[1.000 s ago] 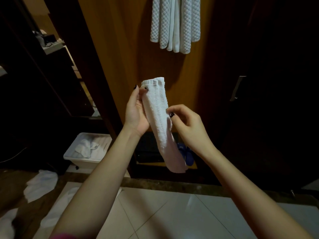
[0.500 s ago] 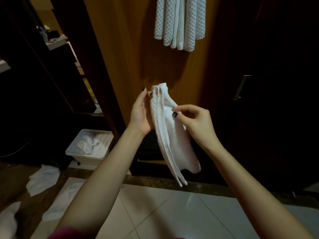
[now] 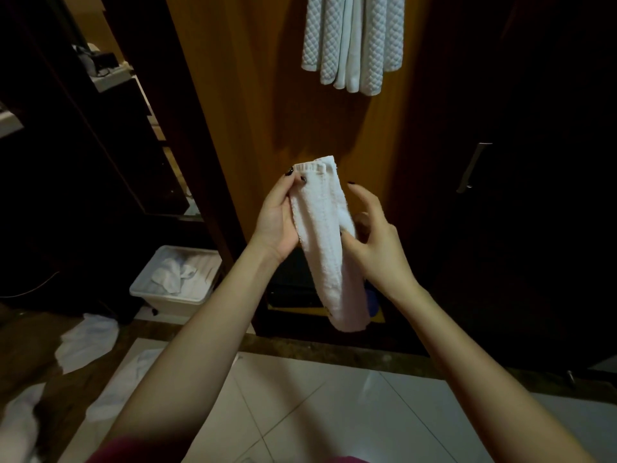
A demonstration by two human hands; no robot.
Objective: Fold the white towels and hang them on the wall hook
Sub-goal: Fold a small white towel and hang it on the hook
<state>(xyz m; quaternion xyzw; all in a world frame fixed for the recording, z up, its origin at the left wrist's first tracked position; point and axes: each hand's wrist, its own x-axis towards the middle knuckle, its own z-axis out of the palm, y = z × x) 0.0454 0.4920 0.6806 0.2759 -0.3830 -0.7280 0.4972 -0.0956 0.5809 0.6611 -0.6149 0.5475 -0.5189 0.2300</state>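
The folded white towel [image 3: 322, 242] is held upright in the air, in front of the wooden wall panel [image 3: 253, 95], as a narrow strip hanging lengthwise. Its hemmed top edge is pinched by the left hand [image 3: 275, 218] between the thumb and the fingertips, with the palm laid against the strip's left side. The right edge, about mid-length, is gripped by the right hand [image 3: 377, 248]: the thumb is pressed on the front face and curled fingers are set behind the fold, while the index finger is raised clear of the cloth. The lower end of the strip hangs free.

The hung towels [image 3: 354, 41], white and quilted, are suspended on the panel above and well apart from the held strip; their support lies beyond the upper frame edge.

A plastic bin [image 3: 150, 295] containing crumpled white cloth stands at lower left. Loose white towels [image 3: 88, 342] are scattered on the floor beside it. A metal door handle [image 3: 472, 168] is mounted on the dark door at right.
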